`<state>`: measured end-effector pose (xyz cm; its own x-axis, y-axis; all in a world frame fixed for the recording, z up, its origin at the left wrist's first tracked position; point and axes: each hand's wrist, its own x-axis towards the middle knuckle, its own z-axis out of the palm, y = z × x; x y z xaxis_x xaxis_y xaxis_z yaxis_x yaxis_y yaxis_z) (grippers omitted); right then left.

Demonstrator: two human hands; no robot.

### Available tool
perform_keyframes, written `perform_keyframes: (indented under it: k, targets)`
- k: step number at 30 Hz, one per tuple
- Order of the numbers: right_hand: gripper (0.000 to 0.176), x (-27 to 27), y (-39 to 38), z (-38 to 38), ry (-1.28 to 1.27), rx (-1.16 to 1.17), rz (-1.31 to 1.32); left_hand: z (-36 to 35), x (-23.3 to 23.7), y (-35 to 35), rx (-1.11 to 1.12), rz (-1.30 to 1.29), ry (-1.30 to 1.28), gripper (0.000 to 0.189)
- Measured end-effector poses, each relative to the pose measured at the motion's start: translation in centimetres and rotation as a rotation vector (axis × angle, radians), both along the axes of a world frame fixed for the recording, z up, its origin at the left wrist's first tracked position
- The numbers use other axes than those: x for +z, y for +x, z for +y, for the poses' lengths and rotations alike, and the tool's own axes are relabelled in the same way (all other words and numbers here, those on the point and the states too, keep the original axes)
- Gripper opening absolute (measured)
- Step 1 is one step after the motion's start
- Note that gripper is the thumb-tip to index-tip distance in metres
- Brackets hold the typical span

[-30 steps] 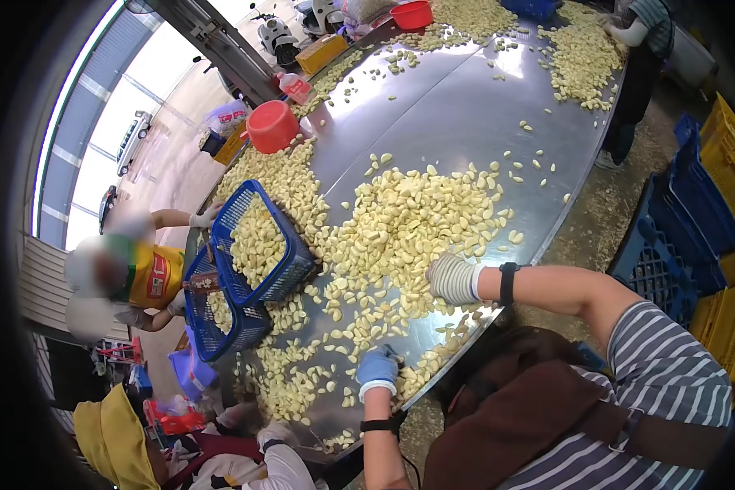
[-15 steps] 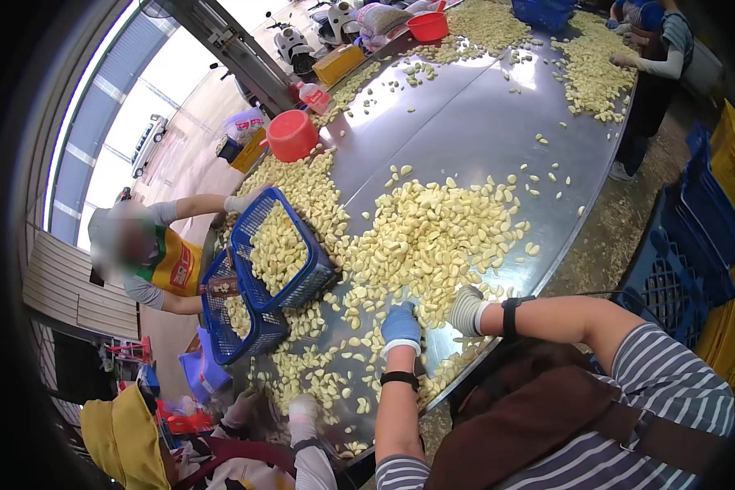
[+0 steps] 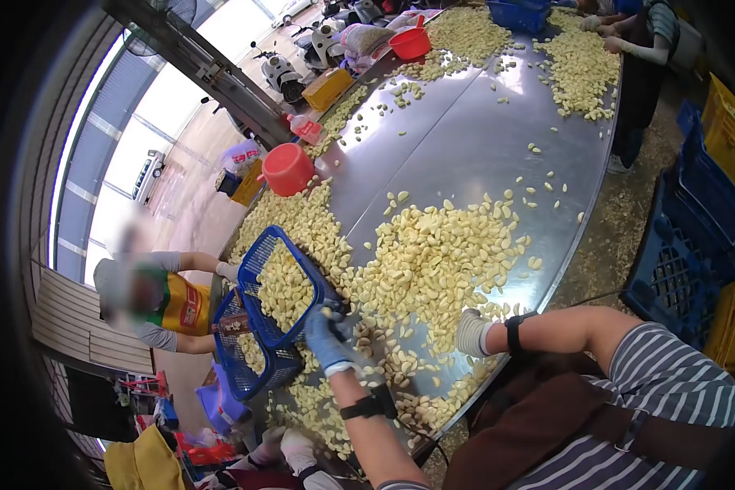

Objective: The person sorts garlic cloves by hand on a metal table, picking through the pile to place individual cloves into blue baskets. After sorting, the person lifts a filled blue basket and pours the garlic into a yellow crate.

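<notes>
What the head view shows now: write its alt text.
A person's blue-gloved left hand is beside a blue basket of pale cloves; their striped-gloved right hand is at a clove pile on a metal table.

Left hand (image 3: 326, 339) by basket (image 3: 324, 292), heaped cloves (image 3: 433, 261)

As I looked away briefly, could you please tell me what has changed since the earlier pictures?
The left hand went from the edge of the table to the pile of cloves, then over beside the blue baskets; blur hides whether it holds anything. The right hand remains at the pile's near side; the baskets and red container stayed put.
</notes>
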<state>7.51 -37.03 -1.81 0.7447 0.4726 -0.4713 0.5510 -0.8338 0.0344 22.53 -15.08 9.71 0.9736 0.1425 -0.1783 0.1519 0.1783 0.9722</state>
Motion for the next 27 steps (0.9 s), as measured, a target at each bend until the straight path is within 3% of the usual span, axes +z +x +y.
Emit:
perform_keyframes:
  k: [2, 4, 6, 7, 8, 11, 12, 14, 16, 17, 18, 19, 20, 21, 22, 23, 25, 26, 27]
  targets:
    - [0.018, -0.4, 0.2, -0.2, 0.051, -0.007, -0.002, 0.4, 1.8, 1.9, 0.239, -0.064, 0.224, 0.033]
    - [0.015, -0.6, 0.3, -0.8, 0.159, 0.039, 0.006, -0.4, -0.4, 3.6, 0.142, -0.201, 0.403, 0.029]
    - [0.013, -1.0, 0.6, -1.1, 0.196, 0.05, 0.005, -3.4, -4.0, 3.5, -0.104, -0.251, 0.6, 0.018]
    - [0.012, -1.3, 0.6, -1.2, 0.196, 0.052, -0.005, -5.1, -6.6, 3.4, -0.166, -0.423, 0.842, 0.016]
    - [0.012, -1.4, 0.6, -1.1, 0.199, 0.053, -0.013, -7.6, -6.7, 2.0, -0.237, -0.407, 0.881, 0.017]
    - [0.015, -0.7, 0.3, -1.2, 0.179, 0.03, 0.017, -11.7, -9.7, 0.5, -0.544, -0.27, 1.376, 0.03]
    - [0.017, -0.4, 0.4, -1.5, 0.158, 0.019, 0.047, -12.4, -10.6, 0.0, -0.435, -0.263, 1.345, 0.031]
    - [0.021, -0.4, 1.4, -2.8, 0.203, 0.009, 0.093, -12.1, -11.4, 0.5, -0.529, -0.23, 1.384, 0.031]
    - [0.021, 1.1, 3.5, -5.1, 0.55, -0.287, 0.422, -11.9, -9.9, 0.3, -0.657, -0.221, 1.414, 0.028]
    - [0.025, 3.2, 4.3, -7.3, 0.687, -0.417, 0.345, -12.0, -10.2, 0.3, -0.708, -0.181, 1.503, 0.03]
    - [0.029, 5.6, 5.5, -9.9, 0.823, -0.541, 0.261, -11.9, -10.7, 0.0, -0.711, -0.188, 1.502, 0.03]
    - [0.031, 6.3, 6.9, -12.5, 0.801, -0.559, -0.03, -11.7, -11.5, -0.4, -0.677, -0.176, 1.485, 0.03]
    - [0.033, 9.5, 8.0, -14.1, 0.858, -0.881, 0.073, -11.1, -12.5, -0.9, -0.644, -0.157, 1.472, 0.031]
    - [0.039, 6.1, 10.5, -16.7, 0.852, -0.846, -0.156, -10.3, -13.9, -1.1, -0.578, -0.19, 1.462, 0.033]
    - [0.048, 4.6, 12.1, -18.7, 0.774, -0.94, -0.163, -9.1, -14.8, -1.3, -0.575, -0.177, 1.471, 0.033]
    - [0.055, 4.7, 13.3, -19.8, 0.632, -0.983, -0.049, -8.2, -15.4, -1.1, -0.57, -0.089, 1.247, 0.035]
    - [0.06, 3.2, 13.7, -19.0, 0.649, -1.001, -0.021, -6.3, -17.4, -1.3, -0.443, -0.037, 0.752, 0.039]
    - [0.065, 2.2, 13.8, -18.1, 0.661, -1.034, 0.007, -5.1, -18.3, -1.5, -0.433, -0.033, 0.757, 0.039]
    - [0.077, 3.1, 13.3, -15.4, 0.453, -1.001, 0.013, -4.3, -17.5, -2.2, -0.334, 0.147, 0.309, 0.035]
